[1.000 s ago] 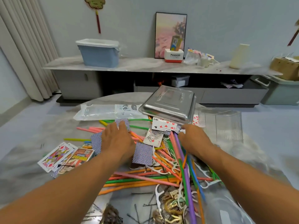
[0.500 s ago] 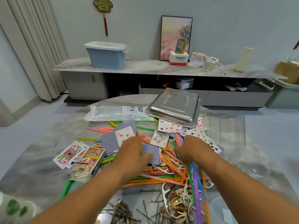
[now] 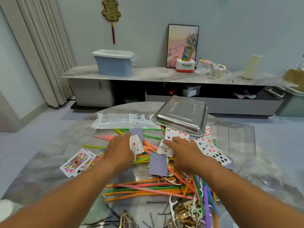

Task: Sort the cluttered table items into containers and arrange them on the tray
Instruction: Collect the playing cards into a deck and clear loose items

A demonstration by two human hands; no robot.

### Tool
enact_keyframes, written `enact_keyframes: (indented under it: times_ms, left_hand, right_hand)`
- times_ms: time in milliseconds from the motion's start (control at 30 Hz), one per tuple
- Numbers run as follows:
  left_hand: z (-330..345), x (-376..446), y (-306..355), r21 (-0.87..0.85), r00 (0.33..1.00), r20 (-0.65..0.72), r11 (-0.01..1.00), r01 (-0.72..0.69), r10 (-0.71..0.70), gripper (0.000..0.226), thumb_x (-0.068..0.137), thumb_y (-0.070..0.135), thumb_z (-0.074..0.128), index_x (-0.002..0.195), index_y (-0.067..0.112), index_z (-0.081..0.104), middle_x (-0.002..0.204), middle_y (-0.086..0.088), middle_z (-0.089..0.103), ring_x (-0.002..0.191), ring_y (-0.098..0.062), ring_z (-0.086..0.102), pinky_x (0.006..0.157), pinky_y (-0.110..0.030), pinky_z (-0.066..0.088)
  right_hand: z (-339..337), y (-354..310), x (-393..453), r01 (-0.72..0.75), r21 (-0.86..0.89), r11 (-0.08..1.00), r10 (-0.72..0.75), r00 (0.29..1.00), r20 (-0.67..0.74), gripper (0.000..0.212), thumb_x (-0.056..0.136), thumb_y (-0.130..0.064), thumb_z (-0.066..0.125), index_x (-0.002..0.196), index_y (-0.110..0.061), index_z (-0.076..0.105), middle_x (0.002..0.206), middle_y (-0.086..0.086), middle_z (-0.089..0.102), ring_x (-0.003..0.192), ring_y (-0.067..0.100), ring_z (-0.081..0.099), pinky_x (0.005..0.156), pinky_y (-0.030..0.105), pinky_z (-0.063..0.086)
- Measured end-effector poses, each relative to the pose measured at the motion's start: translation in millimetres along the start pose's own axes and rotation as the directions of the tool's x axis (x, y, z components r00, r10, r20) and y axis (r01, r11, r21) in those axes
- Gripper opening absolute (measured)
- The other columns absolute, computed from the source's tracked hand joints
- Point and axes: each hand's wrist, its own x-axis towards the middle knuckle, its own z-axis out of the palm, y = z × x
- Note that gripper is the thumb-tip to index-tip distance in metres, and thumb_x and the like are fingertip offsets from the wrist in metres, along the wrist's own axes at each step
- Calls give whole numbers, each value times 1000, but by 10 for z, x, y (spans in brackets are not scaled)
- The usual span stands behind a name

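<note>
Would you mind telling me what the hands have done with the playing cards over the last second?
The left hand has gone from resting flat on the blue-backed cards to gripping a few face-up playing cards at its fingertips. The right hand has slid left from the multicoloured plastic straws and now reaches flat over the cards below the upturned steel tray. Tray, straws and king card stayed put.
</note>
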Motion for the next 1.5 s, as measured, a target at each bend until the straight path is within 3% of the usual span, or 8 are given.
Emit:
enact_keyframes:
  times_ms: [133,400,600,733,900,1067,1267,1500]
  left_hand:
    - [-181,376,-168,44,975,188,993,110,-117,57,103,31,54,155,19,34,150,-13,48,136,-34,45,110,-43,40]
    - [-34,550,-188,-31,947,255,977,211,-196,103,75,55,82,156,16,30,157,-8,40,137,-31,47,110,-45,42]
    - [-23,547,-135,-208,952,191,938,277,-239,105,65,29,96,152,22,37,149,-9,48,128,-33,53,105,-48,48]
    - [-90,560,-140,-334,941,178,882,332,-287,89,65,14,95,142,19,50,134,-13,57,113,-34,61,93,-43,55]
    - [-218,625,-145,-531,953,158,791,303,-259,45,73,0,88,113,7,67,83,-9,68,63,-17,69,48,-24,51]
    - [-227,639,-249,-612,958,65,747,260,-280,23,79,12,85,92,9,67,91,-10,73,84,-26,71,75,-40,60]
    - [-174,630,-350,-815,863,-32,513,270,-505,42,83,21,83,115,3,63,107,-14,64,100,-32,65,92,-52,57]
    - [-223,700,-519,-894,736,68,287,345,-673,57,94,33,71,134,-1,51,130,-18,62,113,-39,61,100,-49,52]
  right_hand:
    - [36,30,131,152,-133,979,-165,982,-90,61,94,-30,60,150,-43,39,150,-5,47,138,21,43,121,54,11]
    - [107,294,7,332,-114,937,-348,842,-411,29,98,-38,61,126,-33,68,111,-3,71,103,22,68,112,46,34]
    - [-121,214,-49,275,142,951,-162,834,-528,56,85,-21,80,136,-32,61,102,-5,75,91,18,67,83,35,51]
    - [-362,289,-74,45,302,952,57,946,-320,65,86,-16,75,141,-40,50,101,-9,69,82,13,59,71,32,50]
    - [-652,312,-100,-108,369,923,243,907,-344,40,96,-12,65,133,-26,62,110,1,71,95,24,66,79,44,58]
    - [-657,-153,-164,-241,889,389,294,947,128,5,95,-8,69,96,-4,70,84,9,69,68,18,68,59,26,56]
    - [-76,-708,-54,-341,590,732,271,940,208,25,87,-26,74,75,-12,58,71,8,55,69,23,55,58,28,42]
    - [-94,-669,79,-294,797,528,380,921,88,22,80,-20,78,93,-23,61,87,2,67,73,19,67,61,32,53]
